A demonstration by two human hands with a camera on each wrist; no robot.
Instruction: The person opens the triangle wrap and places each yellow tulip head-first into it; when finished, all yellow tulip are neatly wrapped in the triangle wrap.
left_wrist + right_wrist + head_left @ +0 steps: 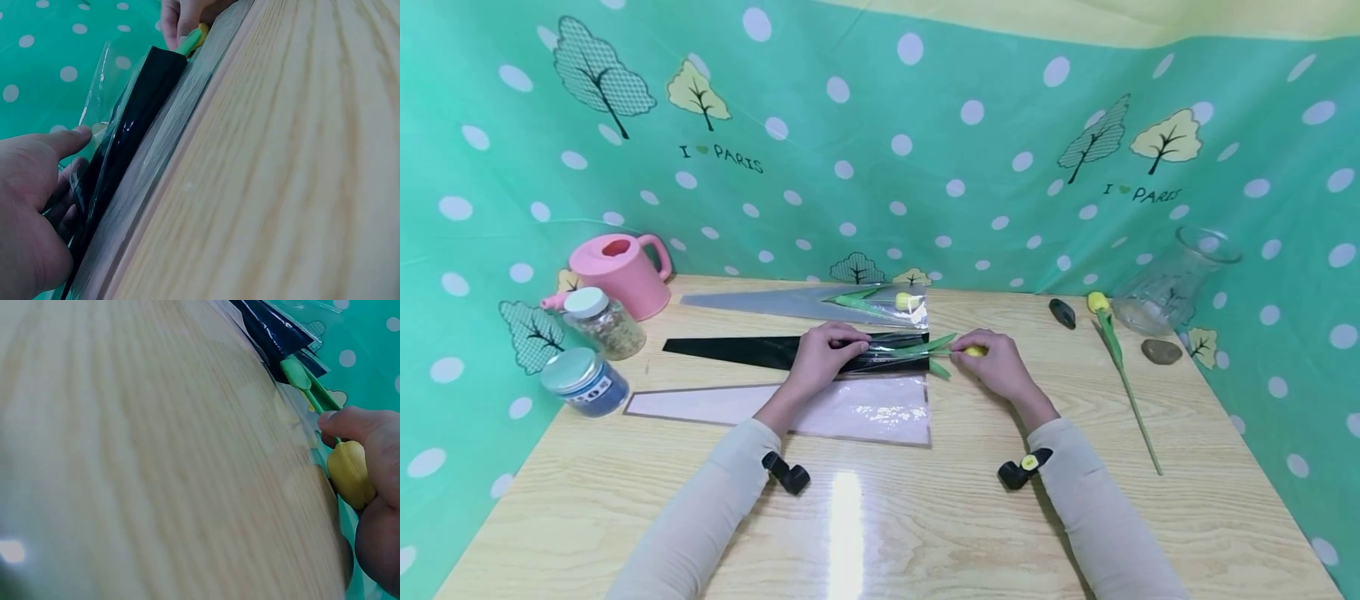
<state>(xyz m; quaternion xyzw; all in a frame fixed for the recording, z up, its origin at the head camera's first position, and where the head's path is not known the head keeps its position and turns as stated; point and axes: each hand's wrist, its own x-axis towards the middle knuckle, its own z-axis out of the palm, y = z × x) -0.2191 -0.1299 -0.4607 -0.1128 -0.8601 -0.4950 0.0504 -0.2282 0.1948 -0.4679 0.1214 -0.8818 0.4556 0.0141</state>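
Observation:
My right hand pinches the stem of a yellow artificial tulip just below its bloom. The tulip's stem runs into the wide right-hand opening of a black flower sleeve with a clear front, and its green leaves stick out at the mouth. My left hand holds the sleeve partway along; the left wrist view shows thumb and fingers at its lifted clear film. Behind lies a grey sleeve with another yellow tulip inside. In front is a flat white sleeve.
On the left stand a pink watering can, a white-lidded jar and a blue jar. At right lie a loose tulip, a black stone and a brown stone, by a glass vase.

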